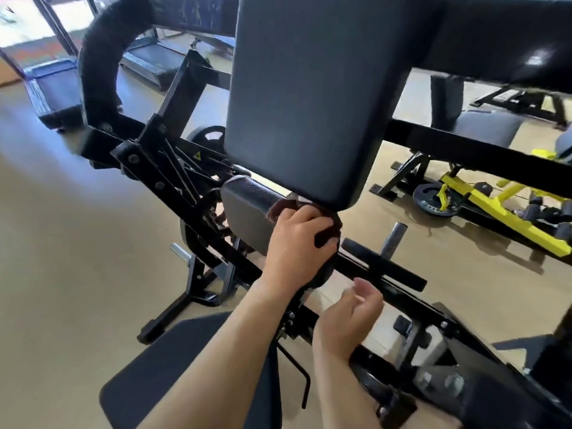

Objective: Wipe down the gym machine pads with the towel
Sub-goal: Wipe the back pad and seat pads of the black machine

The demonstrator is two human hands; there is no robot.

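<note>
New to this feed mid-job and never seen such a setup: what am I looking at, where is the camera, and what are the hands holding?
One picture, from a camera worn on the person's head, looking forward and down. No robot: a person works bare-handed. The left hand grips a dark brown towel against the small pad of a black gym machine, just under its big upright pad. The right hand hangs loosely curled near the frame bar, holding nothing. A seat-like dark pad lies at the bottom; treadmills and a yellow machine stand behind.
</note>
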